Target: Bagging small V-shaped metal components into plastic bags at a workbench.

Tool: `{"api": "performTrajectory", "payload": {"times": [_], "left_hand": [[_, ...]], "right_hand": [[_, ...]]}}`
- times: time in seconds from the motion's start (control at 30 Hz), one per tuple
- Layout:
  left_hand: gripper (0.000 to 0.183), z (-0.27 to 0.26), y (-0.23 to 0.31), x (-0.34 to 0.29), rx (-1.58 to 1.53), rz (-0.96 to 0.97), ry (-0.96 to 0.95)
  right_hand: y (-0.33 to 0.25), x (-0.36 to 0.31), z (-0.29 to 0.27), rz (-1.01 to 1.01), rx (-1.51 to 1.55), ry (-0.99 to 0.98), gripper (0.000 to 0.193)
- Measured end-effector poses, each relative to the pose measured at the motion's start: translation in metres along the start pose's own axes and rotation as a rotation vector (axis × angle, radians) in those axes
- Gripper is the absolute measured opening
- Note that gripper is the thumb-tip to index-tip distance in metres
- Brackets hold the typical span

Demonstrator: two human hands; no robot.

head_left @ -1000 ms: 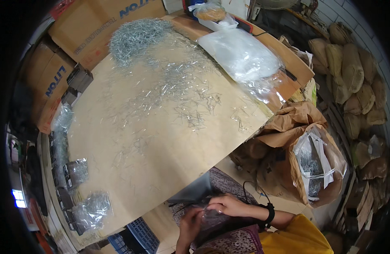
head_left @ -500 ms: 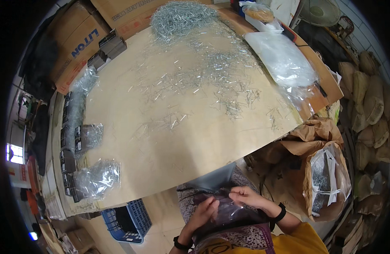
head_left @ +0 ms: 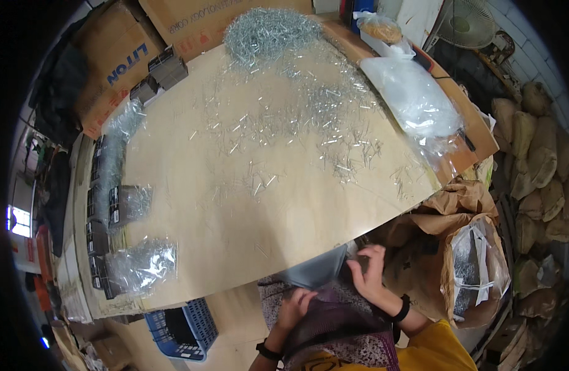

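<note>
"While the right hand (head_left: 371, 276) stands off at half past four, what's its grip?"

"Thumb and fingers spread, nothing seen between them. Left hand (head_left: 294, 309), six o'clock: fingers curled above the lap (head_left: 337, 316); whether they pinch anything, I can't make out."

"Nearest thing?"

"Grey panel (head_left: 315, 266), five o'clock, between tabletop (head_left: 192, 216) and lap, just ahead of both hands. Probably set there to bridge the gap and catch drops."

"Farther out?"

"Loose metal pins (head_left: 334, 102) strewn over the wood, heap (head_left: 269, 38) at twelve; likely spread thin so single ones show apart. Clear bags (head_left: 411, 96) at two, lying flat, presumably for easy reach. Paper sack (head_left: 420, 269) at four, bagged pins (head_left: 142, 266) at eight, kept off the middle, I'd judge."

"Against half a second ago?"

"Then both hands worked clear film over the lap. Now they're wider apart, the right nearer the table; I can't pick out the film. Heap looks unchanged."
</note>
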State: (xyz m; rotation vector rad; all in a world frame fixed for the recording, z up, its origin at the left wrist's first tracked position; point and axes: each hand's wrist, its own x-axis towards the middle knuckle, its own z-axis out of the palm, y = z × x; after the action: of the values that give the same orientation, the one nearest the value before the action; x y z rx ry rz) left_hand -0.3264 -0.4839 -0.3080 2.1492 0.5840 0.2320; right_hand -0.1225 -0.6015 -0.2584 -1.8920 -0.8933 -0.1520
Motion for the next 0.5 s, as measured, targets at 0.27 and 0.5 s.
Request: {"api": "performTrajectory", "payload": {"times": [0.27, 0.5], "left_hand": [[0.014, -0.013, 0.03, 0.013, 0.052, 0.282, 0.084], [0.013, -0.016, 0.037, 0.019, -0.117, 0.24, 0.2]], "right_hand": [[-0.016, 0.203, -0.001, -0.36, -0.373, -0.373, 0.066], [0.01, 0.241, 0.049, -0.442, -0.412, -0.697, 0.072]]}}
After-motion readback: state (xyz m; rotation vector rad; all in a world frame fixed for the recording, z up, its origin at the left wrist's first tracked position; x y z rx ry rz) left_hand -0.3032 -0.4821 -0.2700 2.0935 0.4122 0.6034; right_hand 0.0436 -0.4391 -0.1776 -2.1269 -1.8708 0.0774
